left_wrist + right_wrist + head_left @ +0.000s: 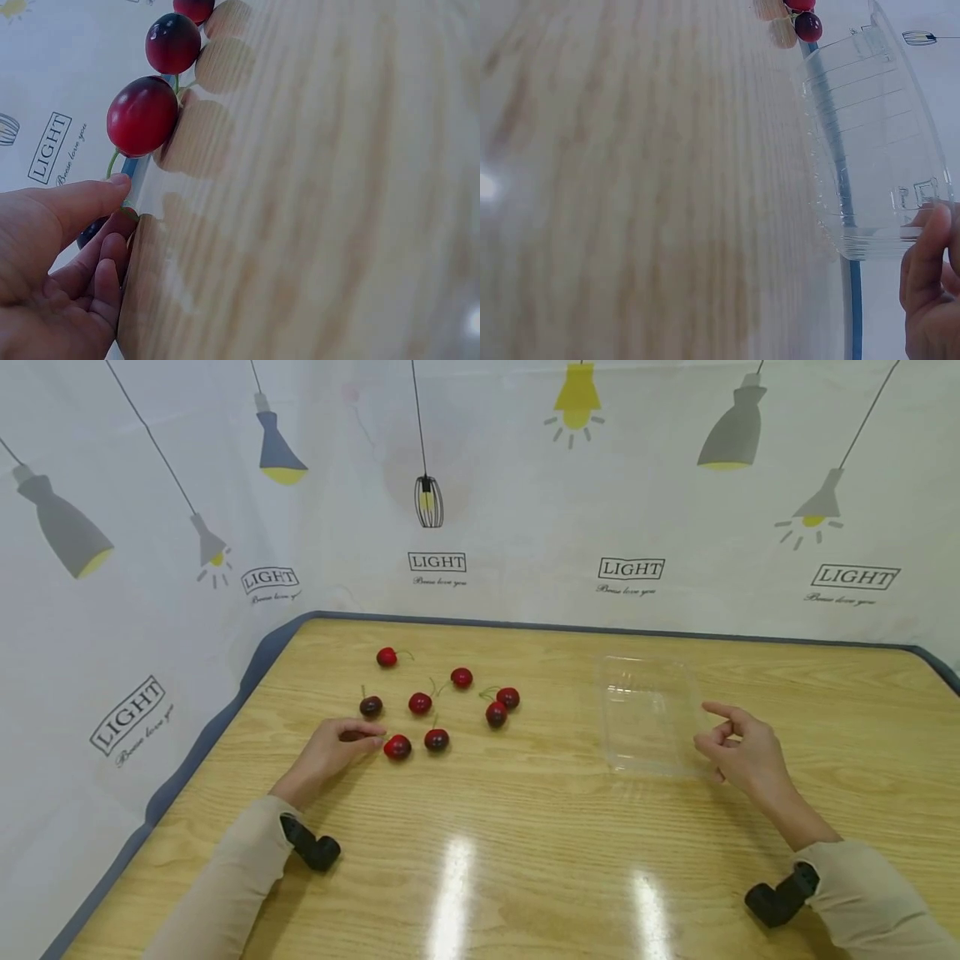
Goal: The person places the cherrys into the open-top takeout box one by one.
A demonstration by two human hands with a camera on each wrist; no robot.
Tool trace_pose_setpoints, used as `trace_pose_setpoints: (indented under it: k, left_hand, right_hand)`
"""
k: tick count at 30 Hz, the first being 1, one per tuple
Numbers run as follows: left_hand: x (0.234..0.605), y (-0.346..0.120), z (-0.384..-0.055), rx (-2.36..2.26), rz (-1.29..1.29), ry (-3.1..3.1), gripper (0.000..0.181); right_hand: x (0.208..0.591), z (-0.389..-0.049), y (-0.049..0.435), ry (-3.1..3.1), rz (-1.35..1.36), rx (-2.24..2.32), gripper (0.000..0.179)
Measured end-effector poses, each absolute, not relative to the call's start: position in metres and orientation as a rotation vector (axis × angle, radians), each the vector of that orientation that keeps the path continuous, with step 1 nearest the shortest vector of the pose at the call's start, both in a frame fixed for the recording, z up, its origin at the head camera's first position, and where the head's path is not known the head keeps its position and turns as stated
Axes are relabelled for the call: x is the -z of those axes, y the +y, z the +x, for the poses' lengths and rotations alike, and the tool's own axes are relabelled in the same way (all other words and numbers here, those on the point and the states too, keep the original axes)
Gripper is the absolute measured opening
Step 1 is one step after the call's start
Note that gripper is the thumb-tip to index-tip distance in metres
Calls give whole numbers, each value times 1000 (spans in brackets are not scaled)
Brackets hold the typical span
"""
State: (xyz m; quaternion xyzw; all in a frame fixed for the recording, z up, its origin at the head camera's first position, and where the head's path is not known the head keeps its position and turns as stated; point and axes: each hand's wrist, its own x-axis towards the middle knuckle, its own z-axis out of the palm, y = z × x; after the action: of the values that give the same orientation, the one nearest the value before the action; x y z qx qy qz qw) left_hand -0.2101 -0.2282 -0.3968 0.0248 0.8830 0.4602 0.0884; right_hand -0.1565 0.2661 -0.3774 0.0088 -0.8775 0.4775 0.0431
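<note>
Eight cherries lie scattered on the wooden bench (525,827), and the left hand (333,752) is down among them, palm low, its fingertips closing on a dark cherry (351,736) tucked under them at the near-left edge of the group. From the left wrist view that dark cherry (91,231) peeps out between thumb and curled fingers, pinched rather than wrapped, with a bright red cherry (142,116) just beyond the thumb tip and another dark one (173,43) further on. My read: the pick wants a light pinch on the fruit's body or stem, lifting straight up so the neighbouring red cherry (397,747), sitting right beside the fingertips, isn't nudged and sent rolling. Over on the other side, the right hand (742,752) rests at the near-right corner of the clear plastic container (648,714), fingers loosely bent, the forefinger out toward its rim; the right wrist view shows a fingertip (930,240) against the transparent wall (877,150), touching it without gripping. Steadying that light container looks wise, since it could slide easily on the glossy wood. Both forearms lie low over the bench in beige sleeves, wrists near the surface, left arm angled in toward the fruit, right arm angled in toward the container, well apart from each other.
</note>
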Motion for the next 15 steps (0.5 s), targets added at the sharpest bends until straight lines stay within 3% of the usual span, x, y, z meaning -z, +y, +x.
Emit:
trace_pose_setpoints:
  k: [15]
  left_hand:
    - [397, -231, -212, -1353, 44, 2616, 28]
  right_hand:
    - [377, -157, 264, -2685, 31, -1453, 50]
